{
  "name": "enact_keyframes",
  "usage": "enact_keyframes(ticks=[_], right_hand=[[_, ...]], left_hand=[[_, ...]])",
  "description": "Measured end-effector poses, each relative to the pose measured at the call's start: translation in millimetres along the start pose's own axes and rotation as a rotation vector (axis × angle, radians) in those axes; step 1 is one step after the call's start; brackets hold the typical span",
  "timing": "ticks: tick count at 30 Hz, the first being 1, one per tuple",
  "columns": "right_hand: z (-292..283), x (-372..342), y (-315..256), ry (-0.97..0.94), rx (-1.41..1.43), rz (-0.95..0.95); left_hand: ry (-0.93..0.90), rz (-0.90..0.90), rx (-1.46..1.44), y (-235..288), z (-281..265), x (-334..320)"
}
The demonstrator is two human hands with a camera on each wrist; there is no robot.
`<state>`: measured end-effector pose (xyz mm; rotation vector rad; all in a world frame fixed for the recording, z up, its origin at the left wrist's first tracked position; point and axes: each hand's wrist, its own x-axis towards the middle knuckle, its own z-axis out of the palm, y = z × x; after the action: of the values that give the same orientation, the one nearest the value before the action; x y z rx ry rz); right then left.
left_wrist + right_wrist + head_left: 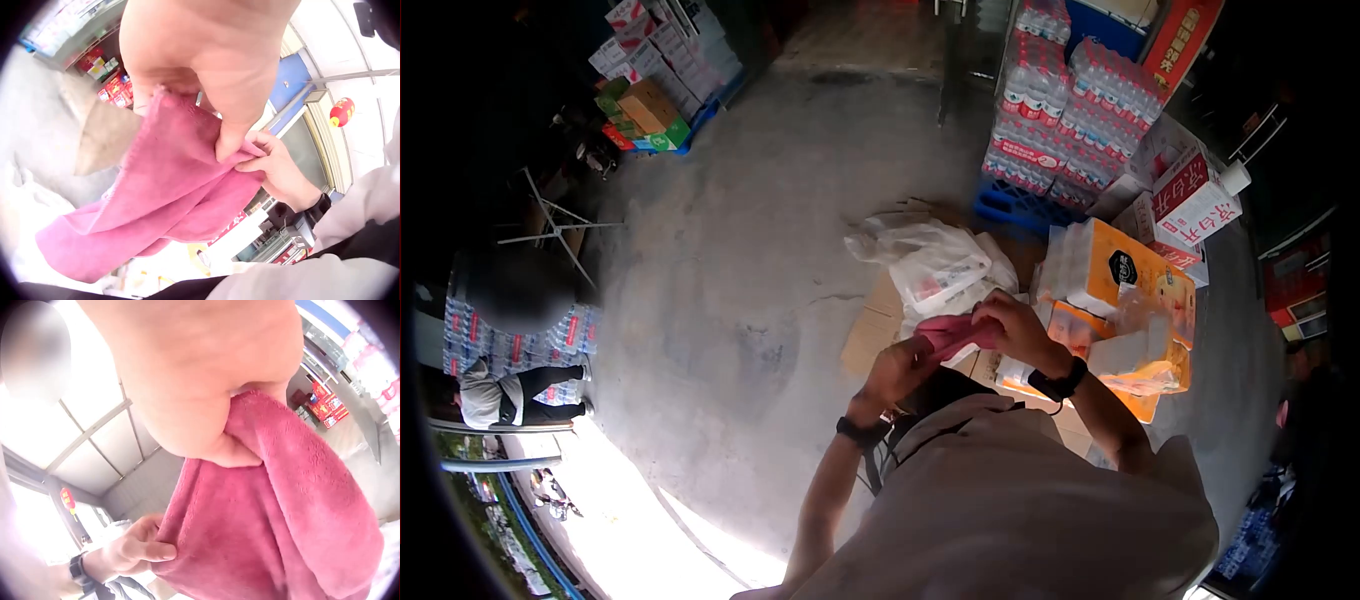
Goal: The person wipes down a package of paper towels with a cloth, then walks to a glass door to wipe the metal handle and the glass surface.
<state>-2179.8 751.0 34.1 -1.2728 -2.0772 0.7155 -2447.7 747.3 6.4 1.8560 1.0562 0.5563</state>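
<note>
One pink plush cloth (169,181) was pinched between the thumb and curled fingers of the left hand (897,370) and likewise by the right hand (1015,328), its folds draped below the fingertips. Beyond the fingers, a white plastic bag (940,268) was laid on cardboard (870,335); to the right of them, orange-wrapped packs (1125,270), probably tissue paper, were stacked.

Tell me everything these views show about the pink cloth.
The cloth is deep pink, with a soft, fluffy-looking pile and a seam-like line along one edge. No print shows on the visible parts. It hangs loosely in folds, neither flat nor pulled taut, pinched by the left hand and the right hand in front of the person's body. In the head view it overlaps a white plastic bag; whether they touch cannot be told.
</note>
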Motion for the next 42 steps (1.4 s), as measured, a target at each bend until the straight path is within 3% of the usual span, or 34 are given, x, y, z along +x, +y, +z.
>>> enact_keyframes(ticks=[2, 6, 10, 12, 14, 16, 18, 20, 21, 25, 27, 30, 31, 32, 34, 36, 38, 40, 42], right_hand=[[-2, 35, -14, 0.13, 0.079, -0.006], [-6, 104, -18, 0.233, 0.092, -0.16], [-2, 174, -14, 0.288, 0.142, -0.178], [2, 213, -7, 0.298, 0.129, -0.179], [10, 255, -1, 0.323, 0.161, -0.126], [23, 294, 19, 0.292, 0.221, -0.144], [43, 332, 35, 0.286, 0.287, -0.148], [47, 366, 45, 0.094, 0.287, -0.073], [49, 379, 48, 0.086, 0.257, -0.044], [47, 428, 82, 0.046, 0.238, 0.005], [43, 449, 88, 0.042, 0.213, 0.052], [34, 470, 100, 0.063, 0.229, 0.158], [30, 476, 105, 0.086, 0.199, 0.175], [28, 482, 108, 0.107, 0.172, 0.195], [28, 496, 108, 0.16, 0.127, 0.302], [22, 519, 110, 0.218, 0.068, 0.392], [19, 543, 109, 0.306, -0.03, 0.458], [27, 561, 134, 0.333, 0.058, 0.535], [30, 581, 150, 0.332, -0.165, 0.43]], left_hand=[[0.132, 0.144, 0.079, -2, -30, 12], [0.24, 0.195, 0.074, -12, -80, 39], [0.386, 0.312, 0.089, -35, -123, 78], [0.361, 0.271, 0.004, -48, -145, 107], [0.359, 0.339, -0.076, -57, -170, 140], [0.3, 0.425, 0.046, -69, -199, 182], [0.163, 0.359, -0.067, -80, -216, 224], [0.041, 0.396, -0.08, -100, -233, 265], [-0.06, 0.452, -0.103, -105, -244, 286], [-0.089, 0.536, -0.034, -129, -286, 352], [-0.199, 0.482, 0.154, -138, -299, 373], [-0.351, 0.419, 0.307, -134, -317, 416], [-0.319, 0.55, 0.317, -142, -322, 428], [-0.341, 0.571, 0.309, -151, -326, 443], [-0.208, 0.787, 0.422, -161, -336, 464], [-0.252, 0.842, 0.378, -176, -348, 493], [-0.367, 0.783, 0.517, -200, -358, 520], [-0.439, 0.767, 0.421, -210, -376, 555], [-0.489, 0.811, 0.148, -214, -390, 588]])
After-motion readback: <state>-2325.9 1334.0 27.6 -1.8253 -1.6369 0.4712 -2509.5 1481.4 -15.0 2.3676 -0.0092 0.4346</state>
